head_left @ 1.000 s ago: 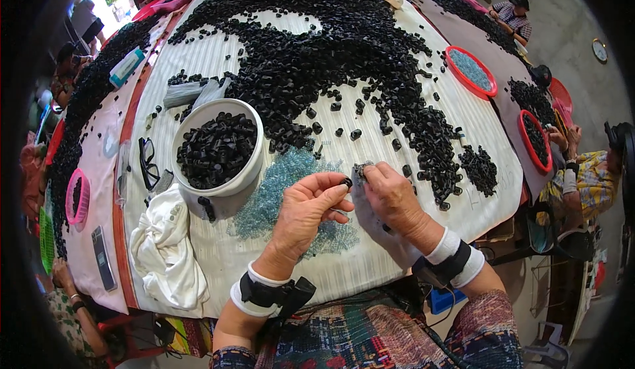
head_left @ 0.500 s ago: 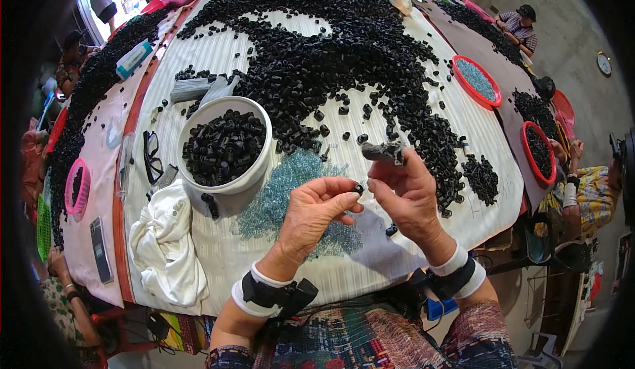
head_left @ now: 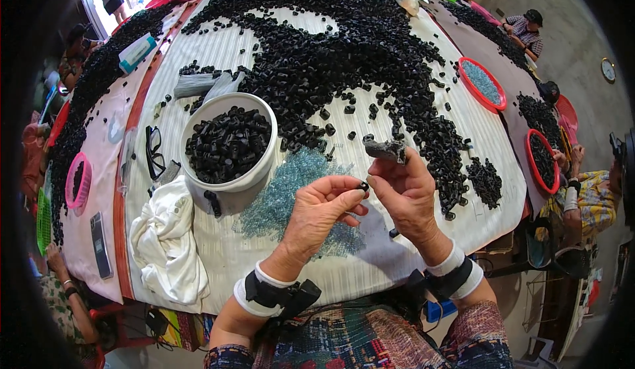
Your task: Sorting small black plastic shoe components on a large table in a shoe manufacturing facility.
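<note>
My left hand [head_left: 324, 213] pinches a small black part [head_left: 364, 186] between thumb and fingertips. Close beside it, my right hand [head_left: 407, 200] has its fingers curled, with the thumb tip almost at that part. A dark grey, rough piece [head_left: 385, 149] lies across the end of my right index finger; whether it is worn or held I cannot tell. Below and behind my left hand spreads a pile of tiny bluish, spring-like pieces [head_left: 281, 193]. A white bucket [head_left: 268, 160] full of short black plastic parts [head_left: 228, 144] stands to the left.
A large heap of black parts [head_left: 317, 64] covers the table's far middle. Left of me lie a white cloth [head_left: 169, 243], glasses [head_left: 154, 154] and grey bundles [head_left: 193, 85]. Red trays [head_left: 503, 104] sit at the right; a phone [head_left: 100, 244] lies far left. Other people work along both sides.
Both hands stay close together around the small black part, with only slight finger movement. The whole view has shifted a little.
</note>
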Tool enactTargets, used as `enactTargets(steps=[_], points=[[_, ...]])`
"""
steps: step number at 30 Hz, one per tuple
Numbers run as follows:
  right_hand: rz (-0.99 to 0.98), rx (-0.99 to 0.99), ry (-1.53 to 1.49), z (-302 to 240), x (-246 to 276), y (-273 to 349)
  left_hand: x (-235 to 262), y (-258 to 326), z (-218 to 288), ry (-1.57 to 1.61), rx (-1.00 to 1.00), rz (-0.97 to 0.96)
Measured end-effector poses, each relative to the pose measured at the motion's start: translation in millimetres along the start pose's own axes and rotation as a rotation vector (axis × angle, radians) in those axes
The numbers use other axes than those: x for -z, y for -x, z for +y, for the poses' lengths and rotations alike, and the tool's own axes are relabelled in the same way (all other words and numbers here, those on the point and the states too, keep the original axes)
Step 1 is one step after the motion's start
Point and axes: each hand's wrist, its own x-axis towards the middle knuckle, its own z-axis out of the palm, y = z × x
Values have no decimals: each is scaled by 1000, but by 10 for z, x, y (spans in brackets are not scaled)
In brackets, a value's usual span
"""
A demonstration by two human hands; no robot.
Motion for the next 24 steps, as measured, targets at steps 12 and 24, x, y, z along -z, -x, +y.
enactTargets(steps=[12,24], points=[[13,3,97,67,39,42,-26,15,33,-175,-35,30],[-30,206,271,218,44,97,-9,14,30,-136,-54,33]])
